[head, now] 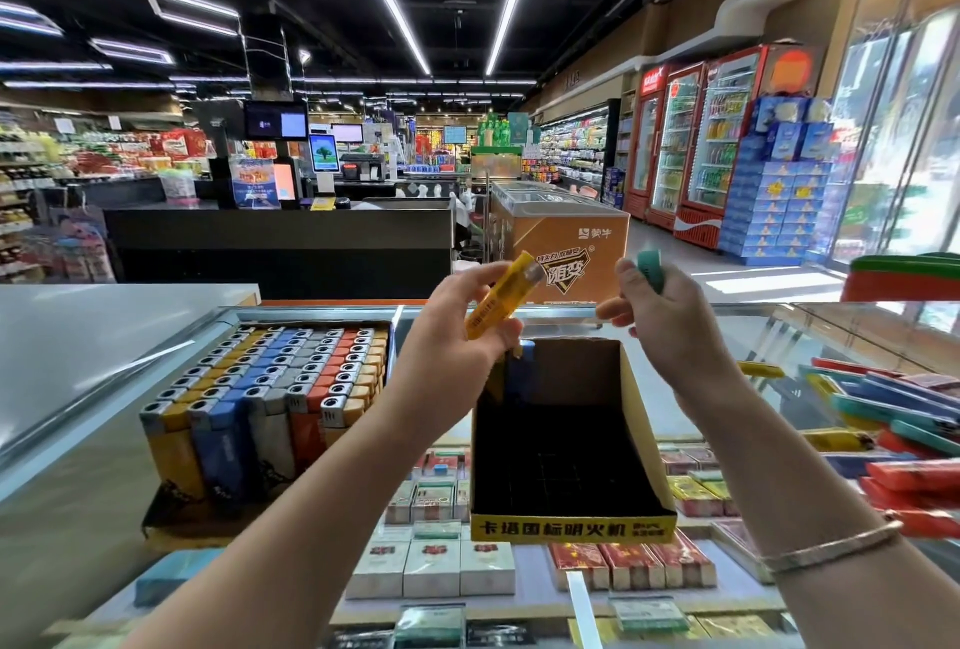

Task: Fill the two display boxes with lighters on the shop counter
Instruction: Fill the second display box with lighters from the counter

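Head view shows both of my hands raised above the glass shop counter (pixel 779 331), each one carrying a lighter. My left hand (pixel 457 331) pinches a yellow translucent plastic lighter (pixel 501 296) between thumb and fingertips, tilted with its metal cap up and to the right. My right hand (pixel 670 321) is curled around a teal plastic lighter (pixel 650 270), of which only the upper end shows above the fingers. Directly beneath them stands the yellow-fronted cardboard display box with the black interior (pixel 566 530), nearly empty; a blue lighter and perhaps a yellow one appear to stand at its back left corner, though my left hand partly hides them. To its left, the other cardboard display box (pixel 171 518) is already packed with upright rows of yellow, blue, grey and orange lighters. A loose heap of coloured lighters (pixel 893 419) lies on the glass to the right, well apart from the boxes. To load well, I judge that each lighter should be turned upright, metal cap uppermost, before it goes down, and set into the back row beside those already standing. Fill from back to front, one colour per column, matching the finished box. Lower the left lighter first, since it hangs nearer the occupied corner. Keep the box from sliding on the glass.
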`<state>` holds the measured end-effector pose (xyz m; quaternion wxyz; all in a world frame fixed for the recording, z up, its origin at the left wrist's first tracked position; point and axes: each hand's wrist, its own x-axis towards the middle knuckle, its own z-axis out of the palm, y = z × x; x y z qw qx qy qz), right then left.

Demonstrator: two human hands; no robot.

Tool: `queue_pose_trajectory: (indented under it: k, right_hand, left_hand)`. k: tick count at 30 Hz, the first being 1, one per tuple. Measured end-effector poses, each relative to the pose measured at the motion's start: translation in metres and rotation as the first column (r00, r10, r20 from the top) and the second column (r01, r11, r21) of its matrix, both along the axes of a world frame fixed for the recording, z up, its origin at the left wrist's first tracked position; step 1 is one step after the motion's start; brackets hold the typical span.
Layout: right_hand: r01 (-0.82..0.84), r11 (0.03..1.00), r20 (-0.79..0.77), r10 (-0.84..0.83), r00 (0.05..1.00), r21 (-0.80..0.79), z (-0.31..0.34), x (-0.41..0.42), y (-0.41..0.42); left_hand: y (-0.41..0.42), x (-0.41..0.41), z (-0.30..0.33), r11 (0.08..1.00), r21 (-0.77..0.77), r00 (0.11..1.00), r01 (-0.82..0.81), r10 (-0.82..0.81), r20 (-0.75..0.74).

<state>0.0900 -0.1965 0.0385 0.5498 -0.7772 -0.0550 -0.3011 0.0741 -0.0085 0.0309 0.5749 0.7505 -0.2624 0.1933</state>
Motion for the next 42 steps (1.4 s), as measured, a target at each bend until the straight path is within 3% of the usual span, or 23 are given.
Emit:
queue_pose_trajectory:
  k: [6, 12, 17, 26, 33, 42]
  right_hand:
    - [-0.019, 0.994, -0.052, 0.013, 0.999, -0.11, -0.006, 0.004, 0.001]
    - [-0.015, 0.98, -0.102, -0.006, 0.995, -0.196, -0.008, 0.005, 0.001]
    - [-0.008, 0.973, -0.101, -0.016, 0.995, -0.232, -0.01, 0.006, 0.002]
    - [-0.037, 0.96, -0.129, 0.001, 0.992, -0.278, -0.013, 0.011, -0.001]
    - [-0.079, 0.948, -0.177, 0.025, 0.984, -0.307, -0.016, 0.013, -0.002]
    - [-0.111, 0.931, -0.217, 0.035, 0.975, -0.348, -0.018, 0.014, -0.002]
  left_hand:
    - [-0.002, 0.003, -0.001, 0.995, 0.026, 0.979, 0.1, -0.093, -0.18]
    - [-0.001, 0.005, -0.001, 0.998, 0.028, 0.989, 0.06, -0.055, -0.139]
    - [0.002, 0.004, -0.003, 0.998, 0.064, 0.999, 0.003, 0.0, -0.043]
    - [0.008, 0.003, -0.004, 0.911, 0.285, 0.937, -0.297, 0.221, 0.269]
    - [0.01, 0.007, -0.006, 0.891, 0.344, 0.937, -0.298, 0.205, 0.282]
    - [0.008, 0.006, -0.01, 0.765, 0.519, 0.906, -0.381, 0.196, 0.376]
